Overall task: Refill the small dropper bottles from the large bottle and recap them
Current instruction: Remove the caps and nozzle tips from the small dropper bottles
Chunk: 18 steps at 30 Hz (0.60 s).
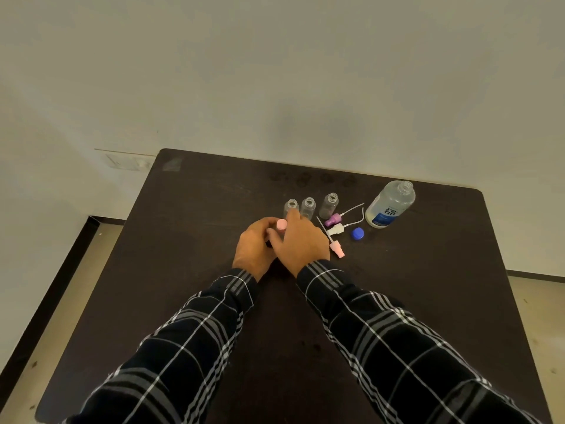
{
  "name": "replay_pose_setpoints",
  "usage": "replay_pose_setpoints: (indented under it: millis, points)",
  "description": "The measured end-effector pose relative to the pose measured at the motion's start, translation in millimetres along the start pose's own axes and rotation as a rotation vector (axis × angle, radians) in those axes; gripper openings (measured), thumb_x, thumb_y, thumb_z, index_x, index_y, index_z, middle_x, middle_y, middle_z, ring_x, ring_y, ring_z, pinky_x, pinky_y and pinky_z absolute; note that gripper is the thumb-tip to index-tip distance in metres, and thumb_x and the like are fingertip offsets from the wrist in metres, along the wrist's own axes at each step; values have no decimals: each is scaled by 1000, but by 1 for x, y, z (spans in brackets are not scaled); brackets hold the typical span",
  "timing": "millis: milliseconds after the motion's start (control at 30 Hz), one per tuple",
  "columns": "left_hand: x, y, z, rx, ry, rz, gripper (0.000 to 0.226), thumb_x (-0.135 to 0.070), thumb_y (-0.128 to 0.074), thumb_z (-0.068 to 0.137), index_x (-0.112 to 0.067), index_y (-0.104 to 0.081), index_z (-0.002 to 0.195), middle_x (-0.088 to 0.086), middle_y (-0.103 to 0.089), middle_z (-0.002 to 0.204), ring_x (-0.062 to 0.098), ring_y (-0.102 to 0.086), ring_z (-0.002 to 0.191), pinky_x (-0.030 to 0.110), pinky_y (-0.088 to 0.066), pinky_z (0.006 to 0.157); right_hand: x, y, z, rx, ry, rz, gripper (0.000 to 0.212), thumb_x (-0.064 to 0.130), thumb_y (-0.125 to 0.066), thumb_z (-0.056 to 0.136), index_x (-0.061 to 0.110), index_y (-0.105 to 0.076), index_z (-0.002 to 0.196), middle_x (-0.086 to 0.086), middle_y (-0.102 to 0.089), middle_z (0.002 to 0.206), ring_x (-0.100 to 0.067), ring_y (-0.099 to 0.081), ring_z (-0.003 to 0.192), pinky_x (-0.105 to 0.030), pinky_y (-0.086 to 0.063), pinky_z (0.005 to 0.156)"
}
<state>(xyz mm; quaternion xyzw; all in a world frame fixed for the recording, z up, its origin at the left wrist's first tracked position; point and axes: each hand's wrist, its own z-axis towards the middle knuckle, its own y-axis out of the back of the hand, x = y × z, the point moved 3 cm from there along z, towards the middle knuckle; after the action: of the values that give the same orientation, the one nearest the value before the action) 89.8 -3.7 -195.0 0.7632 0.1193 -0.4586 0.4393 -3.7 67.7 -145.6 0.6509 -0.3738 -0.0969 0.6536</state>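
Left hand (255, 244) and right hand (302, 240) together grip one pink-capped small bottle (281, 224) mid-table (428, 301), hiding its body. Behind it stand three uncapped small bottles (308, 206). To the right lie three pump tops (334, 219), one blue cap (357, 234) and one open large bottle (389, 206).

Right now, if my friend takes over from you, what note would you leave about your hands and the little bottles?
Left hand grips the pink-capped bottle; right hand seems to pinch its top.
Three open small bottles stand just behind; fill unclear.
Large bottle stands open on the right, blue cap beside it.
Purple top, white top and pink top lie loose between.
Done: one bottle capped, or nearly. Left: fill the rest if needed, cap three, close the large bottle.
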Motion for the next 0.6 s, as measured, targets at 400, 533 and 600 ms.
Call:
replay_pose_setpoints:
  millis: [400,533,600]
  points:
    - [1,-1,-3,-16,5,-37,43,-20,-78,81,-30,-60,119,-9,-64,114,7,-61,105,20,-49,84,-11,1,-2,93,373,-122,49,17,-61,92,33,-35,131,-7,-45,125,-25,-61,87,-44,-58,71]
    - [0,-1,-2,2,-8,-19,47,-20,-77,82,-28,-59,125,-8,-62,119,8,-60,109,27,-51,95,-16,5,-8,-11,341,12,47,14,-55,94,32,-34,131,-5,-48,130,-23,-63,90,-36,-54,67]
    - [-1,0,1,-17,-27,-1,48,-19,-77,82,-27,-58,125,-8,-61,121,8,-59,110,25,-49,96,-26,3,-18,-115,218,128,33,23,-47,100,32,-36,129,-1,-54,125,-20,-64,90,-34,-51,68]
